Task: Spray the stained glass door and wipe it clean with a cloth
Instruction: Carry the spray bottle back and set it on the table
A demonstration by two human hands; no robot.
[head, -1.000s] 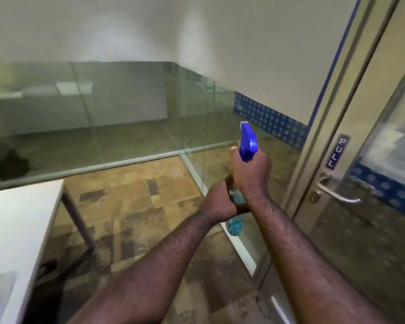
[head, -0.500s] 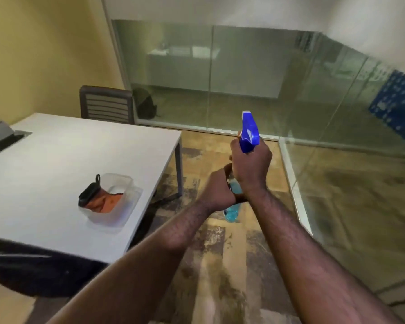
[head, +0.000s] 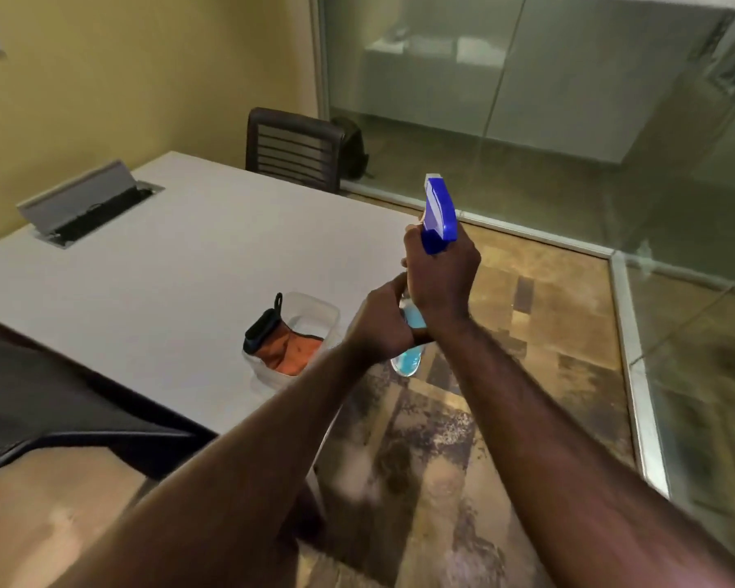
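The view has swung further left since half a second ago, so the white bench (head: pixel 179 265) now fills the left side. Both hands keep their grip on the spray bottle (head: pixel 438 214): right hand (head: pixel 440 278) clamped at the neck, left hand (head: pixel 380 322) wrapped around the body. The clear tub (head: pixel 315 309) (orange cloth (head: pixel 291 350) inside) sits at the bench edge, just left of them.

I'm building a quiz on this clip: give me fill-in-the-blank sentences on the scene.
1. The right hand grips the neck of the clear spray bottle under its ____ trigger head.
2. The orange cloth lies in a clear plastic ____.
3. That container stands on the white ____.
4. The left hand holds the bottle's ____.

Missing: blue; container; table; body
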